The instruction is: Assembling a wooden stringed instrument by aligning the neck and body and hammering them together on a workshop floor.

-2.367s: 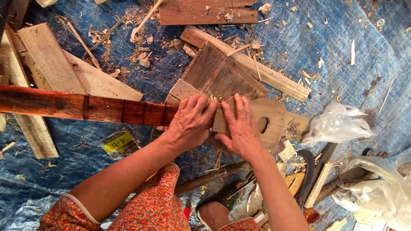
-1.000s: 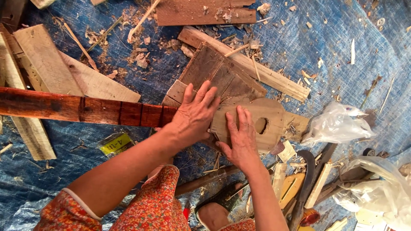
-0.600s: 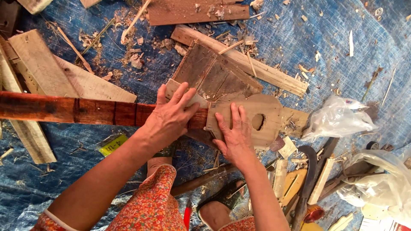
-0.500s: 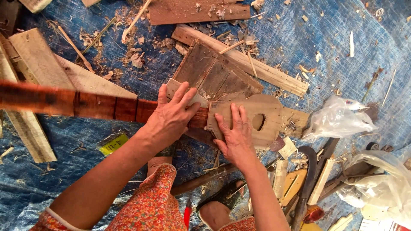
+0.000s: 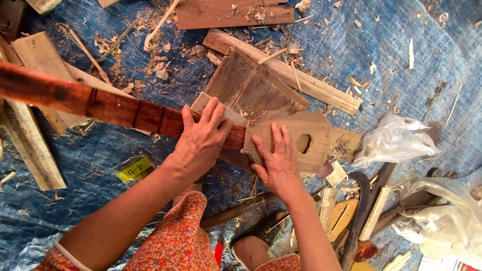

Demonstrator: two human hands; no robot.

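Two bare hands rest near the rounded plywood piece [image 5: 306, 138] — the left hand [image 5: 201, 143] just beside it on one long reddish beam [image 5: 90, 100], the right hand [image 5: 278, 163] flat upon it. That piece has one oval hole. Beyond it lies one slatted panel [image 5: 251, 88]. To its right sit two clear plastic bags [image 5: 396, 143] — well apart, one yellow packet [image 5: 134, 169].

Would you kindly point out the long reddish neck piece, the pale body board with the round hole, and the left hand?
reddish neck piece [image 5: 100, 103], head view, mid-shaft.
pale body board [image 5: 316, 128], head view, above hole.
left hand [image 5: 201, 143], head view, back.
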